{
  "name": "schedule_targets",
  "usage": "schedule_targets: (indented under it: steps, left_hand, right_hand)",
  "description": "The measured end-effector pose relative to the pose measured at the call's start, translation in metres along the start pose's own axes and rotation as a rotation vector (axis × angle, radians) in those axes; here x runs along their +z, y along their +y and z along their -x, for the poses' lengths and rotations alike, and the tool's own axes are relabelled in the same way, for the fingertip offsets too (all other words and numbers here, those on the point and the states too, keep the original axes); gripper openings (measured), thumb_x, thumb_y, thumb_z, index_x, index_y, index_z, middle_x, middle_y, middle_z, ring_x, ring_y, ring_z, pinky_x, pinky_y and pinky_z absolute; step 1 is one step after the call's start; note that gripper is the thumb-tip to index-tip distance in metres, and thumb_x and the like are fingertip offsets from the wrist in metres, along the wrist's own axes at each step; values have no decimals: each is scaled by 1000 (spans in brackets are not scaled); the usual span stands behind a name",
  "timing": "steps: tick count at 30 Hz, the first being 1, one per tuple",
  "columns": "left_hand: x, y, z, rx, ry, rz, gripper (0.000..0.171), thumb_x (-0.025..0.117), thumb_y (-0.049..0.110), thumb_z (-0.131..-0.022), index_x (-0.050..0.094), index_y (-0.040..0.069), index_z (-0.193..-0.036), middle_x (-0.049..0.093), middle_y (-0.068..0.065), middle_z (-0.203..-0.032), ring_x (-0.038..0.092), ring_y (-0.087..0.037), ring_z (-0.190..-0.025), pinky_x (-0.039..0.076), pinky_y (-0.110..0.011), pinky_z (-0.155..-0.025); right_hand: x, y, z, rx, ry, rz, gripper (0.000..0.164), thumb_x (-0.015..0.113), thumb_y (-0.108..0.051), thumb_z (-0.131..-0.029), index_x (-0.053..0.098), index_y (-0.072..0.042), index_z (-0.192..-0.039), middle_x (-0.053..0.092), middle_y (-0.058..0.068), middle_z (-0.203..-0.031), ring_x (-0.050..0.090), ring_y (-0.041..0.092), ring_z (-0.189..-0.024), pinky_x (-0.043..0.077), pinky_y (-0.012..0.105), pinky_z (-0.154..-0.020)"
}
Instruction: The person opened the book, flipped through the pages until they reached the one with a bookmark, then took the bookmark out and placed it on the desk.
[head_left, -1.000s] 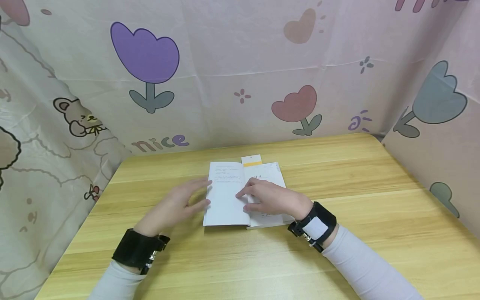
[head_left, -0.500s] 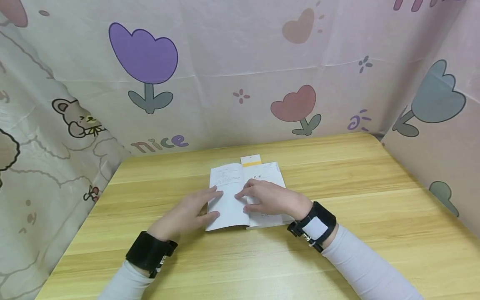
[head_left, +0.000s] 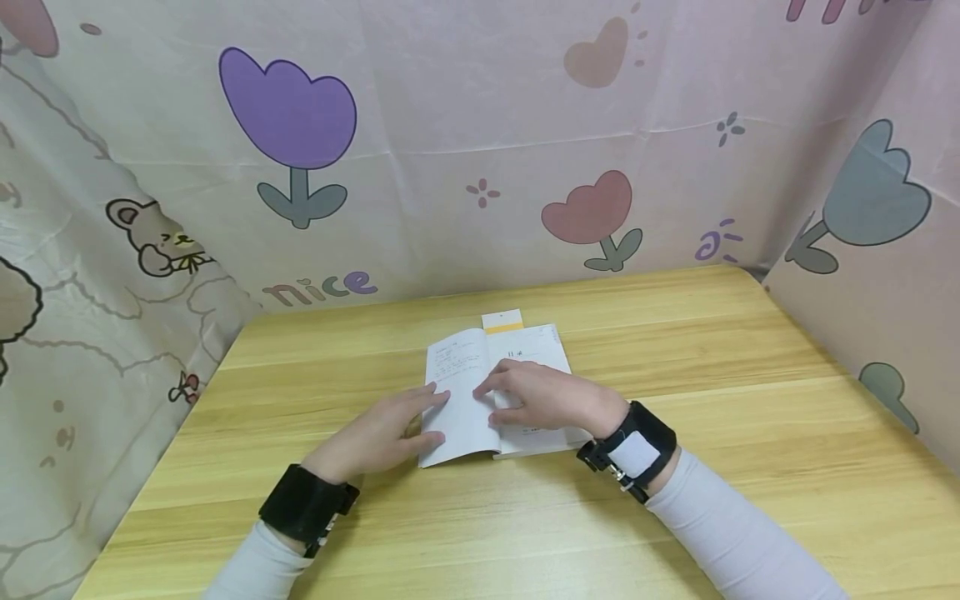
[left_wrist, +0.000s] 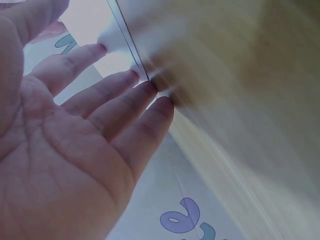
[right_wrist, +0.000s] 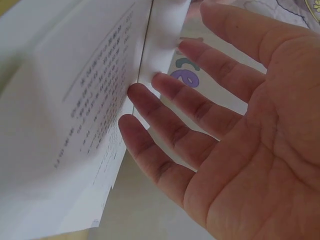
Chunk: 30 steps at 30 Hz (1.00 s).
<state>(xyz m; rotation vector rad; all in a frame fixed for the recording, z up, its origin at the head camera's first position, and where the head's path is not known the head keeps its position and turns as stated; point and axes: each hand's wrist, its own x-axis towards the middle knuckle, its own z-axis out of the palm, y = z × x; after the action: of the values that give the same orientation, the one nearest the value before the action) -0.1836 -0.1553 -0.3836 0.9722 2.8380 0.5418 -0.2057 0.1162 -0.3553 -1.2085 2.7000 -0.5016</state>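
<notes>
An open book lies on the table, its left page (head_left: 459, 358) carrying a few lines of text near the top. The right page (head_left: 542, 340) has printed text, partly covered by my right hand (head_left: 553, 396). That hand rests across the right page with its fingertips touching the paper by the fold; its fingers (right_wrist: 172, 122) look extended in the right wrist view. From the left, my left hand (head_left: 378, 433) touches the outer part of the left page with lightly bent fingers (left_wrist: 135, 125). This page slants, its front edge lifted slightly.
A white card with a yellow stripe (head_left: 502, 320) pokes out behind the book's top edge. Wood-grain table surface (head_left: 675, 350) surrounds the book. A printed cloth (head_left: 450, 100) hangs behind the table and along both sides.
My left hand has moved right from the book's left edge onto the left page. The page's outer edge has shifted inward and tilted. My right hand has stayed nearly still.
</notes>
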Motion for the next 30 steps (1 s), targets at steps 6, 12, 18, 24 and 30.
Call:
schedule_targets:
  steps: [6, 12, 18, 24, 30]
  left_hand:
    - [0, 2, 0, -13, 1, -26, 62, 64, 41, -91, 48, 15, -145, 40, -14, -146, 38, -27, -132, 33, -45, -105]
    - [1, 3, 0, -26, 5, -40, 63, 65, 41, -90, 48, 15, -145, 41, -14, -146, 38, -26, -132, 34, -44, -105]
    - [2, 1, 0, -9, 19, -47, 63, 65, 41, -90, 49, 14, -144, 41, -14, -146, 39, -26, -132, 35, -43, -104]
    - [2, 0, 0, -11, 19, -54, 63, 66, 41, -89, 49, 15, -144, 42, -13, -146, 39, -26, -132, 35, -43, -104]
    - [2, -1, 0, -2, 22, -58, 63, 66, 41, -89, 49, 15, -144, 42, -13, -145, 39, -26, -131, 35, -43, -104]
  right_hand:
    - [-8, 3, 4, 36, -16, -17, 38, 66, -32, -91, 65, -16, -126, 58, 2, -124, 53, 17, -109, 44, 30, -90]
    - [-21, 9, 11, 156, -43, -38, 43, 65, -33, -91, 64, -12, -129, 58, 6, -126, 52, 19, -114, 41, 33, -95]
    - [-33, 18, 21, 282, -58, -31, 47, 64, -35, -92, 62, -8, -130, 56, 10, -130, 49, 23, -121, 39, 39, -101]
    - [-43, 31, 29, 394, -91, 37, 51, 62, -36, -93, 61, 2, -128, 59, 14, -128, 52, 27, -118, 41, 44, -99]
    - [-45, 39, 34, 512, -120, 25, 42, 64, -37, -91, 68, -2, -115, 65, 8, -104, 58, 20, -88, 50, 37, -78]
